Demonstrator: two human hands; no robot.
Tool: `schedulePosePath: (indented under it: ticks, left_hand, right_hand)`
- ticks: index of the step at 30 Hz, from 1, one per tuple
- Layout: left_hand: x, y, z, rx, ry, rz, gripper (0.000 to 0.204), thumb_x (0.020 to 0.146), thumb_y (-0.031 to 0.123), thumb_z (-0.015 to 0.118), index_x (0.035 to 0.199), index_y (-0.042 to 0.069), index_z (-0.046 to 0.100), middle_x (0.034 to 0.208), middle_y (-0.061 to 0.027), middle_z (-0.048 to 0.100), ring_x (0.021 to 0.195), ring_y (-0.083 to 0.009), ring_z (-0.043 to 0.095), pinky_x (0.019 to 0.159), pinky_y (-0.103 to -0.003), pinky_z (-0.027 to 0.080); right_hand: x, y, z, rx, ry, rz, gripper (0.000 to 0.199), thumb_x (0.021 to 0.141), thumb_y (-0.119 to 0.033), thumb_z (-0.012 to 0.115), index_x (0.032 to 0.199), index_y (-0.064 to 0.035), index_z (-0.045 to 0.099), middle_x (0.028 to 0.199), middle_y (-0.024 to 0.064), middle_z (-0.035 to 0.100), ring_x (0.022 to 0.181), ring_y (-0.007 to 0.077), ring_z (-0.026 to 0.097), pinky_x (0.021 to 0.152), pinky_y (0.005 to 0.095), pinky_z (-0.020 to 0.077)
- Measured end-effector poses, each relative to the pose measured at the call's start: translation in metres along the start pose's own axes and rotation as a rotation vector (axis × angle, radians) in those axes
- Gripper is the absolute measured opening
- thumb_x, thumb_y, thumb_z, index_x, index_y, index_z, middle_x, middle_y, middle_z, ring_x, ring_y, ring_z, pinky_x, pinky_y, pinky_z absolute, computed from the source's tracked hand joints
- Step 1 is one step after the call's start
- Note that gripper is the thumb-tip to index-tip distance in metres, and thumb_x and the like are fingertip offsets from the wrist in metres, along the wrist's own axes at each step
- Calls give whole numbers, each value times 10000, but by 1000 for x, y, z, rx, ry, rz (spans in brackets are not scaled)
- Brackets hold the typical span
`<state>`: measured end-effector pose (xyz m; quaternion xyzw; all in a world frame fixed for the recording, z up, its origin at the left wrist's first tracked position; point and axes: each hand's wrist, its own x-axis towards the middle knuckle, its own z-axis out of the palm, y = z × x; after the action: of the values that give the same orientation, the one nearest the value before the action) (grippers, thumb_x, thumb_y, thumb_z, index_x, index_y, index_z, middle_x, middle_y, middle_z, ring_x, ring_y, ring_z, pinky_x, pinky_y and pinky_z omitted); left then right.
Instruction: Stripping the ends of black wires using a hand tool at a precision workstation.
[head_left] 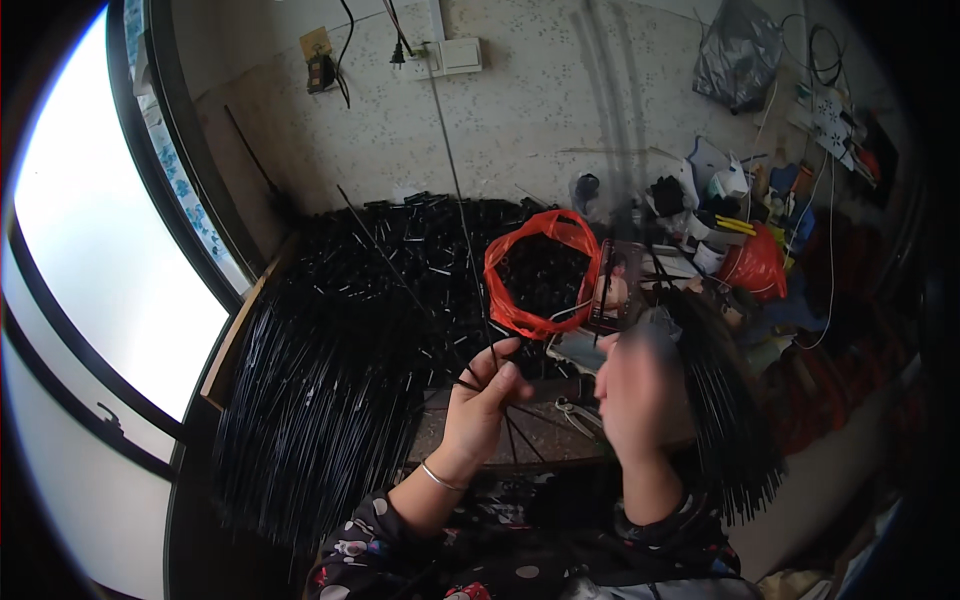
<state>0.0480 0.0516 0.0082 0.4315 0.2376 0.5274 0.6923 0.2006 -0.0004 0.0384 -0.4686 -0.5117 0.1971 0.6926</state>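
Observation:
Two long thin black rods (455, 170) cross in my left hand (482, 398), which is closed around them, thumb against the fingers. Their upper parts spread up over the table, and dark ends show below the hand. My right hand (637, 385) is smeared by motion, so its fingers cannot be made out. Blurred dark streaks rise above it; whether it holds them is unclear. Just beyond the hands stands an open red plastic bag (505, 262) with small black pieces inside. A large heap of black rods (310, 400) hangs over the table edge on the left.
Another bunch of black rods (725, 410) hangs at the right. Pliers (578, 416) lie between my hands on the tabletop (450, 425). A phone with a lit screen (616, 285) stands beside the red bag. Clutter and a second red bag (760, 262) fill the back right.

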Motion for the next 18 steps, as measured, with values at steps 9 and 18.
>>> schedulePosePath:
  ticks: [9,18]
  left_hand:
    - [24,27,-8,-123,-46,-164,190,881,146,544,991,1,598,781,-68,648,815,-197,623,772,-312,485]
    - [10,58,-58,20,-60,-290,287,916,118,459,1180,5,474,780,-72,603,754,-185,601,716,-335,497]
  right_hand:
    - [-92,67,36,6,-636,362,443,827,-114,610,1196,-38,376,772,60,538,615,131,562,553,253,459]
    - [-89,69,58,-306,-393,-248,298,836,-125,610,1085,-18,485,813,39,509,685,151,539,621,282,452]
